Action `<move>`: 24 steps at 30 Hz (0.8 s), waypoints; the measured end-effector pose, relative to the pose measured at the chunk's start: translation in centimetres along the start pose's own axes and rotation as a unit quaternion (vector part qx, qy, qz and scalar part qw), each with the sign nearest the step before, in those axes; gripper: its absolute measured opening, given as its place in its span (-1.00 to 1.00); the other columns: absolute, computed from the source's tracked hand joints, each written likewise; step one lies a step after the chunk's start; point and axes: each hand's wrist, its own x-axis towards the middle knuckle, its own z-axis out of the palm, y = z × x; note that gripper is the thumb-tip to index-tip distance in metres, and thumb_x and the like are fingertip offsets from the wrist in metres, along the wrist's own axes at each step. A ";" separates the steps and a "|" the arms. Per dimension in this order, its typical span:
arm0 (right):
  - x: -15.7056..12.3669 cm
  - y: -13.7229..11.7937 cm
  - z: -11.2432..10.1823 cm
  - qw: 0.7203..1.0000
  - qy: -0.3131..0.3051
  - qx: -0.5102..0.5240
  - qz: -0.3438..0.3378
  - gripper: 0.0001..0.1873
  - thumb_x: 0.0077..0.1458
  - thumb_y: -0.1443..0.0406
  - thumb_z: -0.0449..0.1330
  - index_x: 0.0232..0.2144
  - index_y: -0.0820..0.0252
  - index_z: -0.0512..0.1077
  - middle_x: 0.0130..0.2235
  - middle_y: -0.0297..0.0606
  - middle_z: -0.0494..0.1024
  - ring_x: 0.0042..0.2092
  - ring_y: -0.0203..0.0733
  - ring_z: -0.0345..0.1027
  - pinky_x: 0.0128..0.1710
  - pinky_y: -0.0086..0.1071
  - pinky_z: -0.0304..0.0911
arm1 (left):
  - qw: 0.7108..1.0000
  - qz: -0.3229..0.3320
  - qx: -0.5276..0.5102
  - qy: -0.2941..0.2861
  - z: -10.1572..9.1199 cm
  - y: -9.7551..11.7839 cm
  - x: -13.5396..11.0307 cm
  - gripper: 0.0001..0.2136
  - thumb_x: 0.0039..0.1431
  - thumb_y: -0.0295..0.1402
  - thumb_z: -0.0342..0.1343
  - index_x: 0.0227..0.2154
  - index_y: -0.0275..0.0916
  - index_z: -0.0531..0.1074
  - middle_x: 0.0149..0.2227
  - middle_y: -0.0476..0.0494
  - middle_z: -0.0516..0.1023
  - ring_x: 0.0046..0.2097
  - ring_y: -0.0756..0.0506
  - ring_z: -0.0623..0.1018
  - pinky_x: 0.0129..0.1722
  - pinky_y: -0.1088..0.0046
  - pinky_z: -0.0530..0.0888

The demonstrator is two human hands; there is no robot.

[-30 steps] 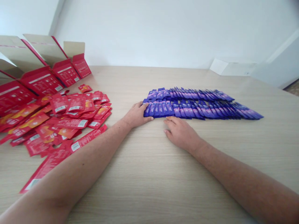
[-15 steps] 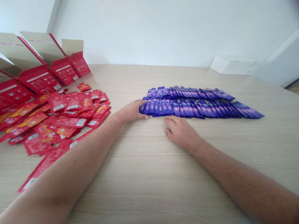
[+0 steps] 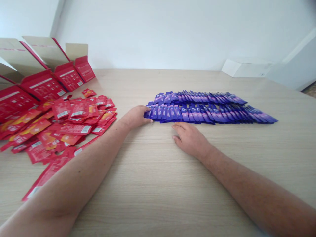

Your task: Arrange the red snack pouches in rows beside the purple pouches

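Purple sachets (image 3: pixel 197 115) lie overlapping in a long front row, with a second row of purple sachets (image 3: pixel 204 97) just behind it. At the left end of the front row is my left hand (image 3: pixel 138 117), its thumb at the near edge and its fingers at the far edge of the end sachet. Its fingertips are partly hidden there. My right hand (image 3: pixel 189 136) rests on the table just in front of the row, thumb apart from loosely bent fingers. Nothing shows in it.
To the left lies a loose pile of red and orange sachets (image 3: pixel 76 110), partly behind my left forearm. Open red cartons (image 3: pixel 44 84) stand in a line at the back left. A white box (image 3: pixel 243 69) sits at the back right, near the wall.
My left hand has shifted slightly left, and the end sachets of the front row have slid a little with it. My right hand has hardly moved.
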 end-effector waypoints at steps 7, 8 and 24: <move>-0.2 -0.4 -0.2 1.000 0.003 0.003 0.000 -0.54 0.30 0.34 0.21 0.21 0.36 0.49 0.22 0.07 0.54 0.24 0.12 0.41 0.32 -0.03 0.31 | 0.997 -0.005 -0.067 0.040 0.9 -0.9 -0.6 -0.38 0.04 -0.03 0.38 0.17 -0.13 0.59 0.20 -0.22 0.62 0.26 -0.32 0.56 0.33 0.17 0.44; -0.2 -0.4 -0.2 1.000 0.004 0.003 -0.001 -0.54 0.30 0.34 0.21 0.21 0.36 0.48 0.22 0.07 0.54 0.24 0.12 0.40 0.32 -0.03 0.31 | 0.996 -0.007 -0.080 0.043 1.0 -1.2 -0.7 -0.40 0.04 -0.05 0.39 0.16 -0.11 0.60 0.20 -0.19 0.63 0.25 -0.31 0.57 0.32 0.19 0.46; -0.2 -0.2 -0.2 1.000 0.004 0.001 -0.002 -0.56 0.30 0.33 0.23 0.19 0.35 0.50 0.22 0.05 0.54 0.23 0.08 0.40 0.33 -0.08 0.28 | 0.988 -0.026 -0.117 0.094 2.1 -0.4 -1.9 -0.63 0.15 -0.26 0.29 0.04 -0.14 0.62 0.15 -0.18 0.64 0.18 -0.25 0.60 0.24 0.21 0.52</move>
